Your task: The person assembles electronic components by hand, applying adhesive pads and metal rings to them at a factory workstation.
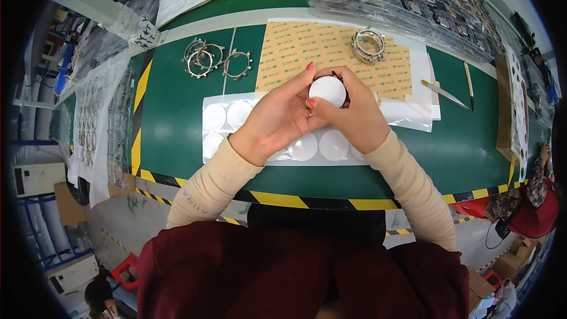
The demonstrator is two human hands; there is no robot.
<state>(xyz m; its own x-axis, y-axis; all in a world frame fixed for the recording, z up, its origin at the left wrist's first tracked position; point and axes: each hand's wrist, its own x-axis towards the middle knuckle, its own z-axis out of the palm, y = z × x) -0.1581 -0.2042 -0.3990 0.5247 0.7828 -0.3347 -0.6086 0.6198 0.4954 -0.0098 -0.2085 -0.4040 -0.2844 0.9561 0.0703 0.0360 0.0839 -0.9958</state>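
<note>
In front of me a round dark-rimmed watch case (328,92) is held with a white disc covering its face. My right hand (359,106) grips it from the right, its thumb pressed on the lower edge of the disc. My left hand (277,117) supports it from the left, palm turned up and thumb stretched along its upper left side; some fingers are hidden. Beneath my hands lies a clear sheet of round white stickers (304,147). Behind it is a tan backing sheet (283,53) with a small stack of metal watch rings (368,46).
Loose metal watch rings (204,59) lie left on the green table (171,136). Tweezers (444,94) and a thin stick-like tool (469,85) are at the right, near an upright cardboard piece (505,109). Clear trays of parts (407,0) stand at the back.
</note>
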